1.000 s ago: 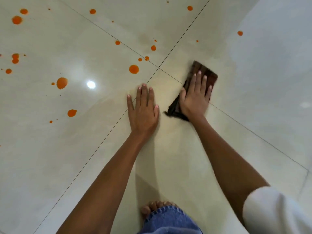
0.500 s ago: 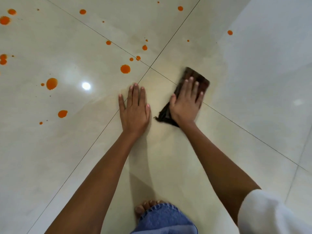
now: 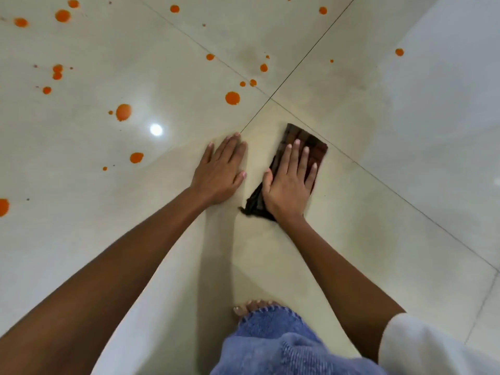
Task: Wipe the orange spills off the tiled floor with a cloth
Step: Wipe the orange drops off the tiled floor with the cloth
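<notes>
While the tile under both hands looks clean, many orange spills point(image 3: 232, 98) remain beyond and left of the fingertips, so most wiping seems left; the right hand point(image 3: 288, 185) presses the cloth point(image 3: 311, 143) flat, fingers extended, and the left hand point(image 3: 220, 171) braces, open and empty.

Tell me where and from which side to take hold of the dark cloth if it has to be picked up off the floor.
Probably the bunched, frayed tail of the dark brown folded cloth, nearest the person, approached from the near-left. There the fabric is gathered and pokes out bare beside the right hand, which lies flat over the cloth's middle. The far end lies flat on the glossy cream tiled floor, offering little to pinch.
</notes>
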